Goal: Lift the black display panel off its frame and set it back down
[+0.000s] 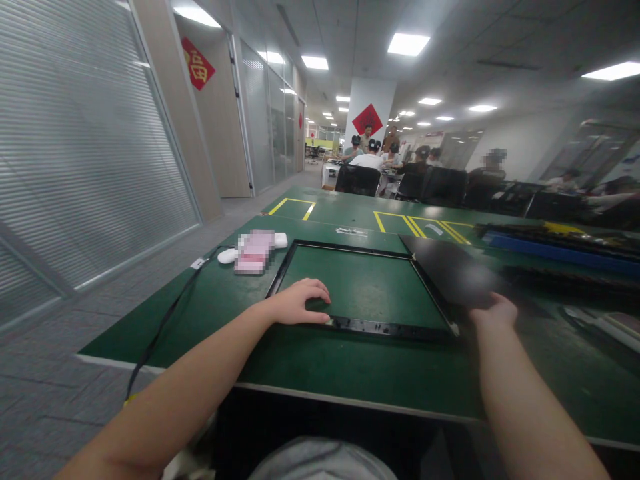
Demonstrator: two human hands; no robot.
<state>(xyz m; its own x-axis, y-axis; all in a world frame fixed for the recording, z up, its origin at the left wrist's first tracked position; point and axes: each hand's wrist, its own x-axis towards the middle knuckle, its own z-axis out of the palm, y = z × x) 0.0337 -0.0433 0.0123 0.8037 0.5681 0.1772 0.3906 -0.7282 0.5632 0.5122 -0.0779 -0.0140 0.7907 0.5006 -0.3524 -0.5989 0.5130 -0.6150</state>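
Note:
A thin black rectangular frame lies flat on the green table, its middle showing the tabletop. My left hand is over its near-left corner, fingers loosely curved and thumb apart, the thumb touching the near bar. Just right of the frame is a dark, glossy flat panel, its far-left corner close to the frame's far-right corner. My right hand grips the near edge of this panel, with the fingertips partly hidden and slightly blurred.
The green table carries a blurred-out pink item at left beside a black cable. Dark strips lie on a blue tray at right. Yellow tape marks run along the far side. Several people sit beyond black chairs.

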